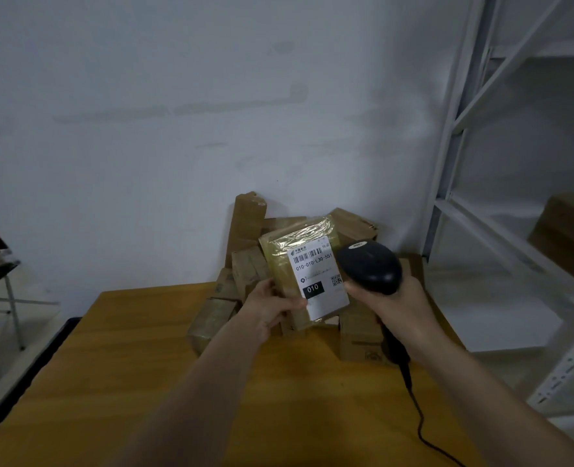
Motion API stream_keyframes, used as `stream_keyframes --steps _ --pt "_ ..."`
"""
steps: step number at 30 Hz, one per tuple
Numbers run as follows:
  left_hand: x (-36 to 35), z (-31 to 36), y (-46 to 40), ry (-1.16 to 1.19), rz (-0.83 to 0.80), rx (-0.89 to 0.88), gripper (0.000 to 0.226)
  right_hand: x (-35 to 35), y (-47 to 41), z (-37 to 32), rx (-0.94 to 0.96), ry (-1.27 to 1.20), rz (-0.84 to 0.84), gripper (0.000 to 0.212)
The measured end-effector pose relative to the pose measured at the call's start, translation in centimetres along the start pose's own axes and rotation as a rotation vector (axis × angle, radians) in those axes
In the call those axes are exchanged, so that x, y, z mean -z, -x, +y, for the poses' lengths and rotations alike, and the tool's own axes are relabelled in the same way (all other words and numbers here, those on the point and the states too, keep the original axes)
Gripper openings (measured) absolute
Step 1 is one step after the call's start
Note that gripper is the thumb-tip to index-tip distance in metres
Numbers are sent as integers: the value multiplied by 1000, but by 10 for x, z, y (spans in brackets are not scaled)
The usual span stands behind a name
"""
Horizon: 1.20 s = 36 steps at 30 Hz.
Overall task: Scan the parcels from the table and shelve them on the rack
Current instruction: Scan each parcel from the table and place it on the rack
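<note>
Scanning: my left hand (272,308) pinches the parcel (307,274); right hand (390,298) grips scanner (371,266), seemingly too close—I'd back off.

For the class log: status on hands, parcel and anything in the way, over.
Left hand holds parcel, label up. Right hand grips scanner beside label. Box pile behind on table; nothing blocking.
</note>
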<state>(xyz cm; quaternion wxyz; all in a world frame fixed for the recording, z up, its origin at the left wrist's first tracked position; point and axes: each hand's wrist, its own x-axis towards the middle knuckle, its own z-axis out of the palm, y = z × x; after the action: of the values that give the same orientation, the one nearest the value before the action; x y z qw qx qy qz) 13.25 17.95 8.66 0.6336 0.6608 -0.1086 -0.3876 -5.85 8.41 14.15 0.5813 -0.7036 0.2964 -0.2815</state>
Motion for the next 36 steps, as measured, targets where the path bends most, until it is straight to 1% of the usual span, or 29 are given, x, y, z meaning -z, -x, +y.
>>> stream_keyframes --steps 3,6,10,13,18,20,23,25,27,28,30,31,32,33,34,35,36 --pt "-2 4 -3 43 34 -49 79 -6 9 0 0 27 -5 12" --pt "-2 6 -1 60 44 -71 77 -9 17 2 -8 48 -27 13" --pt "1 7 -1 59 37 -67 90 -10 22 3 -30 82 -79 11" --pt "1 7 -1 54 48 -75 89 -10 25 1 -28 119 -95 8" --pt "-5 9 6 13 33 -74 92 -5 29 -1 -36 130 -88 15" --pt "-10 8 11 7 11 -76 104 -2 31 -1 -39 107 -69 11" --pt "-16 0 6 11 -22 -88 141 6 36 0 -62 60 -39 12" --pt "-20 -9 -1 10 -12 -86 148 14 38 2 -85 34 -22 11" --pt "-27 -12 5 -12 -13 -87 145 20 41 7 -122 16 -5 11" --pt "-31 -11 11 -17 -16 -82 139 23 43 10 -145 5 -2 11" --pt "-41 -11 21 -27 -17 -16 108 29 46 15 -201 -6 -3 11" --pt "-44 -14 23 -28 -19 29 98 32 50 19 -234 -6 1 10" --pt "-49 -15 27 -37 -21 65 103 36 53 22 -258 -10 10 10" --pt "-53 -17 27 -63 -32 92 118 39 57 24 -274 -22 27 10" --pt "-59 -17 30 -79 -62 111 127 43 62 25 -288 -35 52 9" --pt "-65 -17 34 -96 -85 127 124 45 67 26 -302 -44 83 9" --pt "-71 -17 40 -119 -89 131 113 48 75 26 -312 -49 119 9"
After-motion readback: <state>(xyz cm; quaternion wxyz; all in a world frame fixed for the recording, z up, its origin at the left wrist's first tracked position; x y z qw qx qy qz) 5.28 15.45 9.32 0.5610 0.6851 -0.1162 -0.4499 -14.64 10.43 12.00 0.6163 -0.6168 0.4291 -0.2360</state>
